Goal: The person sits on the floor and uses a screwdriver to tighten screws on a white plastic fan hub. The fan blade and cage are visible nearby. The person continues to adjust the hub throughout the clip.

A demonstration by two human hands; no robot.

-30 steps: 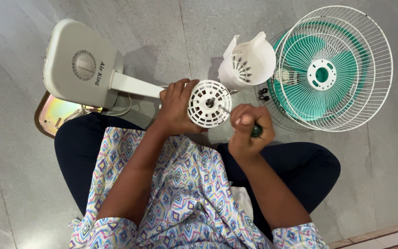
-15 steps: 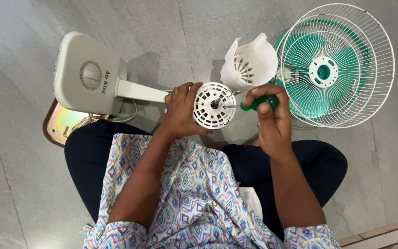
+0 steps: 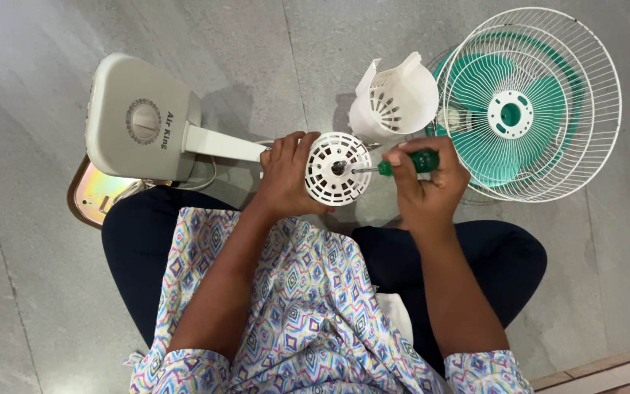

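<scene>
A white fan lies on its side across my lap and the floor. Its square base [image 3: 140, 120] is at the left, and its round vented motor head [image 3: 338, 168] faces me at the middle. My left hand [image 3: 289, 175] grips the motor head from the left side. My right hand [image 3: 424, 186] is closed on a green-handled screwdriver [image 3: 402, 163]. The metal tip of the screwdriver touches the front of the motor head, near its centre shaft.
A white motor cover [image 3: 395, 98] lies on the grey floor behind the motor head. To its right a white wire guard [image 3: 530, 102] holds the teal fan blade [image 3: 508, 113]. A shiny tray edge [image 3: 92, 197] shows under the base. A brown ledge [image 3: 607, 368] runs along the bottom right.
My right hand has turned the screwdriver from pointing down to lying level, and brought its tip onto the motor head. The left hand has kept its hold.
</scene>
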